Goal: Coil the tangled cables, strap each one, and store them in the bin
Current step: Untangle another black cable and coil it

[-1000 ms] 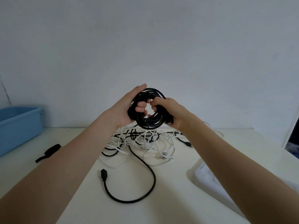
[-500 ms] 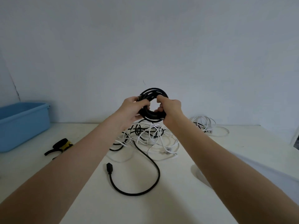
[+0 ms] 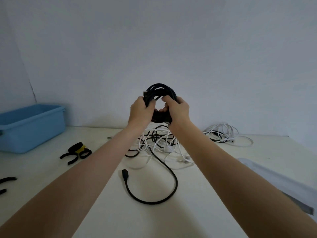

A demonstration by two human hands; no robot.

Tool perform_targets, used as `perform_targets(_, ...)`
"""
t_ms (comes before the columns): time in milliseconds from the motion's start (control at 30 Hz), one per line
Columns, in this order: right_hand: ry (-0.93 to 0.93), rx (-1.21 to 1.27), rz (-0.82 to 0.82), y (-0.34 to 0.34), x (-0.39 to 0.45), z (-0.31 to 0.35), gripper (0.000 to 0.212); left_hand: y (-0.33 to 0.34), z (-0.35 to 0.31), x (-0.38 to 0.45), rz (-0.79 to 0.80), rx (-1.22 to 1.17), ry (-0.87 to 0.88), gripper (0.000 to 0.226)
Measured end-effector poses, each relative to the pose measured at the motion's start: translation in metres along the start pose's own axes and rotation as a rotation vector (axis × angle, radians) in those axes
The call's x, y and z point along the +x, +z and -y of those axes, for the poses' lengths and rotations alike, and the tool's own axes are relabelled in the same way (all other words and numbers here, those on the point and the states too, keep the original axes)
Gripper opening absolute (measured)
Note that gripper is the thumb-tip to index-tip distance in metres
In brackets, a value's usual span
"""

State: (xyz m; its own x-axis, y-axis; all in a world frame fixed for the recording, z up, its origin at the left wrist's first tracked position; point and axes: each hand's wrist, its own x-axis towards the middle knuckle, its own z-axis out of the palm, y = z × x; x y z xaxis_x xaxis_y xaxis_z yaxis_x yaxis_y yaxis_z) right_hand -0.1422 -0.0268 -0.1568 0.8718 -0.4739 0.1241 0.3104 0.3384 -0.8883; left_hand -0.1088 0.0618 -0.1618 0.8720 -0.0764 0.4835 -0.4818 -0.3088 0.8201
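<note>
You work over a pale table [image 3: 96, 212] that runs from the near edge to the far wall. At its far left stands a blue bin [image 3: 34, 127]; from this angle you see only its rim and part of an inner wall, so what lies in it cannot be told.

In the middle of the table, below your hands, lies a tangled heap of cables [image 3: 159, 143], white and black strands crossing each other. One black lead [image 3: 164, 189] runs out of it toward you in a wide loop and ends in a plug at near centre. A second, smaller bundle of white cable [image 3: 224, 134] lies well apart at far right. A pale flat object [image 3: 274, 181] lies at the right edge.

You hold the black cable coil [image 3: 161, 93] up in the air above the heap, in front of the wall. It is a thick, round ring of many turns, standing upright and facing you. Your left hand [image 3: 139, 111] grips its left side with fingers curled round the strands, and your right hand [image 3: 178, 110] clamps its right and lower side the same way.

Black straps [image 3: 75, 152], one with a yellow part, lie at left near the bin, and more strap ends [image 3: 7, 180] show at the near left edge.
</note>
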Motion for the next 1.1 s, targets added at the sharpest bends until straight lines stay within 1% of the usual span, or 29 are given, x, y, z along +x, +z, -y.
perform_targets(67, 0.037, 0.008, 0.014, -0.007, 0.000, 0.002, 0.014, -0.007, -0.003, 0.000, 0.269, -0.204, -0.144, 0.012)
perform_targets(100, 0.046, -0.013, 0.005, -0.012, 0.000, 0.002, 0.014, -0.011, -0.005, 0.000, 0.389, -0.176, -0.181, 0.008)
perform_targets(133, 0.039, -0.057, -0.007, -0.016, 0.000, 0.001, 0.014, -0.015, -0.008, 0.002, 0.463, -0.030, -0.161, 0.013)
perform_targets(167, 0.018, -0.139, -0.014, -0.020, 0.001, 0.000, 0.013, -0.019, -0.010, 0.004, 0.464, 0.208, -0.085, 0.032)
perform_targets(200, -0.015, -0.253, -0.008, -0.022, 0.001, -0.002, 0.011, -0.021, -0.010, 0.007, 0.389, 0.499, 0.026, 0.057)
perform_targets(233, -0.056, -0.364, 0.014, -0.023, 0.001, -0.002, 0.009, -0.022, -0.011, 0.007, 0.294, 0.748, 0.157, 0.076)
perform_targets(267, -0.091, -0.434, 0.048, -0.022, -0.001, -0.002, 0.010, -0.020, -0.011, 0.006, 0.235, 0.903, 0.276, 0.083)
perform_targets(300, -0.111, -0.455, 0.087, -0.022, -0.002, -0.001, 0.011, -0.017, -0.010, 0.005, 0.223, 0.949, 0.359, 0.079)
perform_targets(333, -0.111, -0.436, 0.124, -0.021, -0.003, 0.001, 0.013, -0.015, -0.009, 0.004, 0.250, 0.889, 0.376, 0.068)
perform_targets(367, -0.095, -0.393, 0.152, -0.022, -0.004, 0.002, 0.015, -0.014, -0.009, 0.003, 0.284, 0.739, 0.349, 0.055)
perform_targets(433, -0.047, -0.287, 0.188, -0.027, -0.004, 0.005, 0.019, -0.014, -0.009, 0.000, 0.337, 0.445, 0.237, 0.035)
perform_targets(500, -0.021, -0.226, 0.223, -0.035, -0.005, 0.007, 0.020, -0.014, -0.008, -0.005, 0.385, 0.184, 0.122, 0.019)
perform_targets(533, -0.023, -0.220, 0.240, -0.037, -0.006, 0.007, 0.020, -0.015, -0.007, -0.008, 0.421, 0.042, 0.043, 0.015)
perform_targets(633, -0.076, -0.285, 0.280, -0.035, -0.008, 0.008, 0.020, -0.020, -0.006, -0.019, 0.528, -0.324, -0.208, 0.014)
perform_targets(733, -0.140, -0.328, 0.350, -0.020, -0.008, 0.000, 0.021, -0.040, -0.002, -0.023, 0.573, -0.540, -0.358, 0.011)
perform_targets(800, -0.186, -0.375, 0.430, -0.002, -0.011, -0.014, 0.019, -0.060, 0.006, -0.026, 0.526, -0.630, -0.447, 0.015)
perform_targets(833, -0.225, -0.429, 0.460, 0.007, -0.013, -0.022, 0.015, -0.069, 0.012, -0.027, 0.499, -0.626, -0.476, 0.019)
perform_targets(900, -0.325, -0.597, 0.522, 0.029, -0.018, -0.041, 0.009, -0.094, 0.025, -0.028, 0.470, -0.528, -0.520, 0.029)
perform_targets(933, -0.380, -0.675, 0.557, 0.039, -0.020, -0.048, 0.012, -0.106, 0.031, -0.030, 0.464, -0.474, -0.538, 0.035)
perform_targets(1033, -0.520, -0.783, 0.688, 0.069, -0.027, -0.061, 0.009, -0.142, 0.039, -0.035, 0.447, -0.365, -0.567, 0.045)
perform_targets(1067, -0.558, -0.819, 0.727, 0.076, -0.026, -0.061, 0.008, -0.152, 0.039, -0.034, 0.471, -0.359, -0.578, 0.050)
perform_targets(1100, -0.574, -0.850, 0.782, 0.089, -0.028, -0.065, 0.012, -0.166, 0.041, -0.034, 0.493, -0.366, -0.598, 0.058)
